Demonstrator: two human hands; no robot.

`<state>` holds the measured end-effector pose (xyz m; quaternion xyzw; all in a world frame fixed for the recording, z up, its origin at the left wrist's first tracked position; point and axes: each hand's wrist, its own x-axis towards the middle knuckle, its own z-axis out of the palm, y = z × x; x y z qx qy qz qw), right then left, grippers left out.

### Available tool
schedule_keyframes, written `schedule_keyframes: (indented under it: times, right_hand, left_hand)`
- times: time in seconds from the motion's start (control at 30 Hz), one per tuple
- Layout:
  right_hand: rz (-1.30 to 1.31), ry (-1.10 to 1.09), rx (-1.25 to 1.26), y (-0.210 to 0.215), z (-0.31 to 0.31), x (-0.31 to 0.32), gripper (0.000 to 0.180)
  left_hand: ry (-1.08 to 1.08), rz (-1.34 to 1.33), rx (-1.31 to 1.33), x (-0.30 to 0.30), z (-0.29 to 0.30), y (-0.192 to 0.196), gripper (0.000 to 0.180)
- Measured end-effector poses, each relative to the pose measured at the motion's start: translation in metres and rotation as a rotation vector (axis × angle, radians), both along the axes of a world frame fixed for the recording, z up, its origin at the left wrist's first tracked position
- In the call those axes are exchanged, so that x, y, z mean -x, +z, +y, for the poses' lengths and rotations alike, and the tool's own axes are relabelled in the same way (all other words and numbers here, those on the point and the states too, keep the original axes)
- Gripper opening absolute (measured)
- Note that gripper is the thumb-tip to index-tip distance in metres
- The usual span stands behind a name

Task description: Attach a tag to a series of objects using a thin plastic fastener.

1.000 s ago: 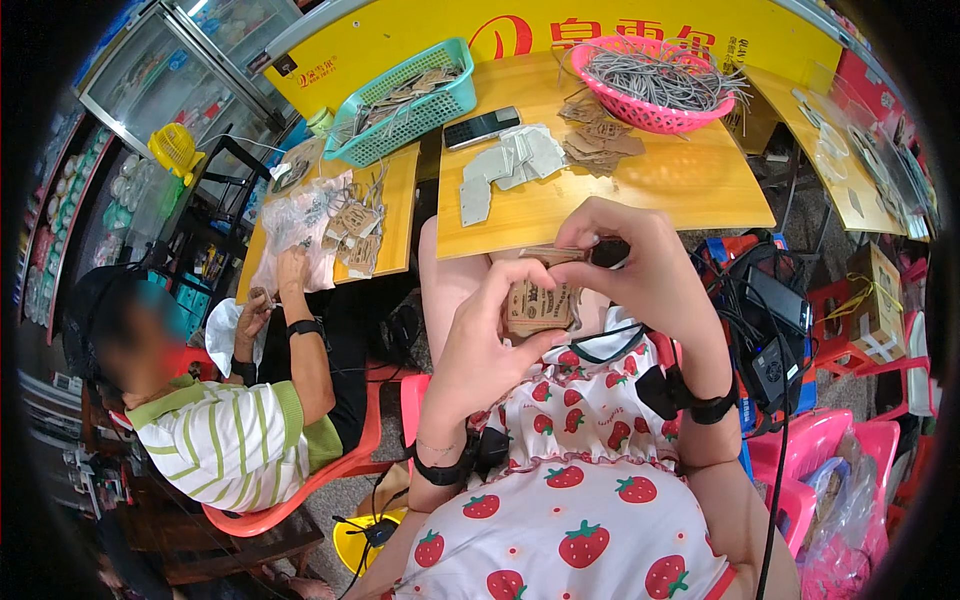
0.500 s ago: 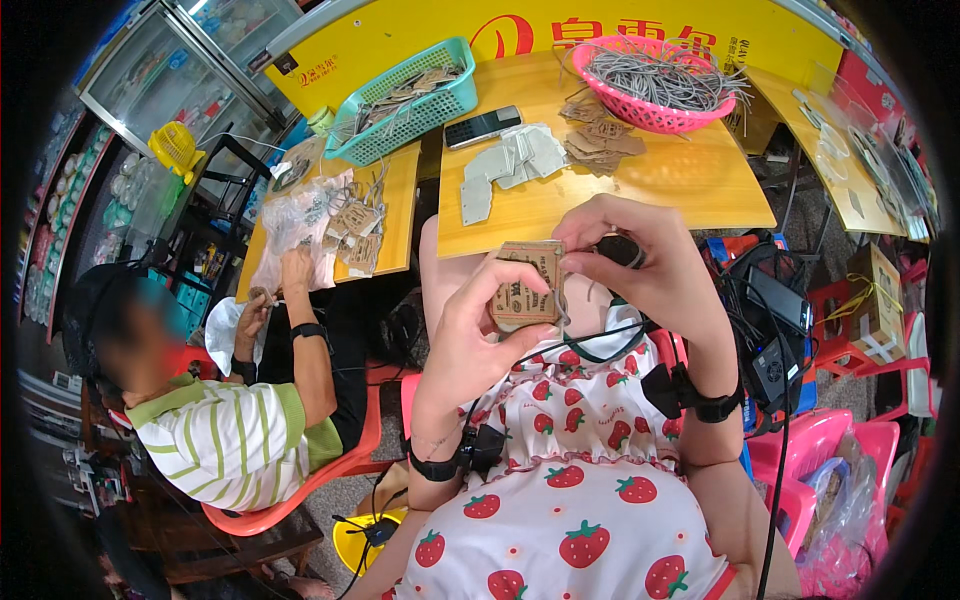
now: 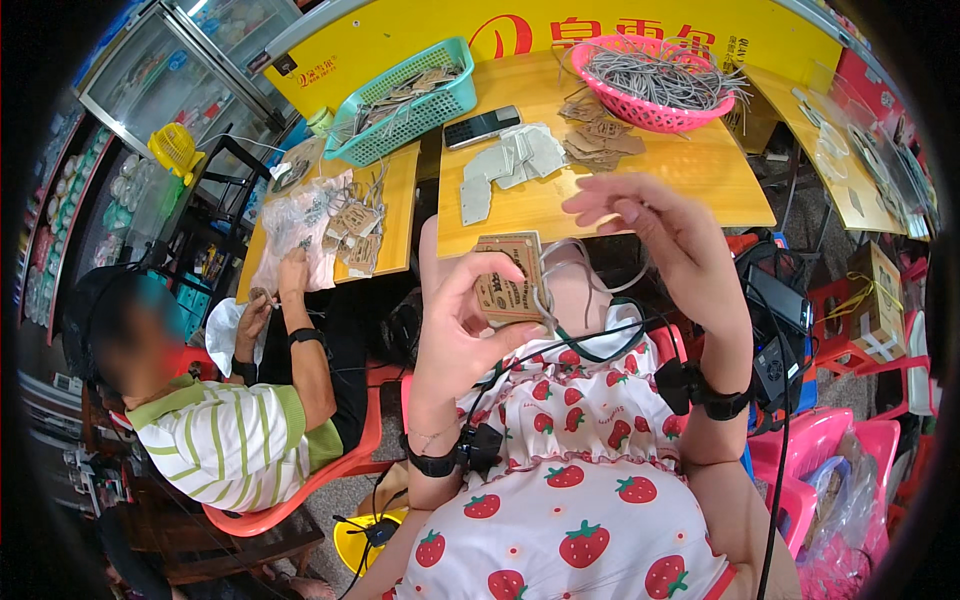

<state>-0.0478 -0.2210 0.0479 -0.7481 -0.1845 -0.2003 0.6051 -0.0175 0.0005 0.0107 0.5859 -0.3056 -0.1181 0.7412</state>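
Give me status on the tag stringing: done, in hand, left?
Done: strung tags fill the teal basket.
In hand: left hand pinches a brown tag; right hand draws its string loop.
Left: loose tags and the pink basket of strings.

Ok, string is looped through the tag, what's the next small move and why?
Probably draw the right hand further away to pull the string snug, while the left hand pinches the brown cardboard tag. The loop hangs slack between the tag and the right fingers.
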Motion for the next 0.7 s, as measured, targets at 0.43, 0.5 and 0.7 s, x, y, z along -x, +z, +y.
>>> schedule_keyframes:
  times: [0.43,0.5,0.7]
  right_hand:
    - [-0.137,-0.129,-0.394,0.016,-0.06,0.016,0.027]
    - [-0.165,-0.249,-0.336,0.017,-0.053,0.017,0.027]
    - [-0.044,-0.181,-0.024,0.015,-0.015,0.01,0.027]
  left_hand:
    - [0.136,0.008,0.037,-0.022,0.031,-0.007,0.051]
    - [0.133,0.005,0.044,-0.023,0.029,-0.008,0.051]
    - [0.042,0.032,0.05,-0.015,0.019,-0.008,0.052]
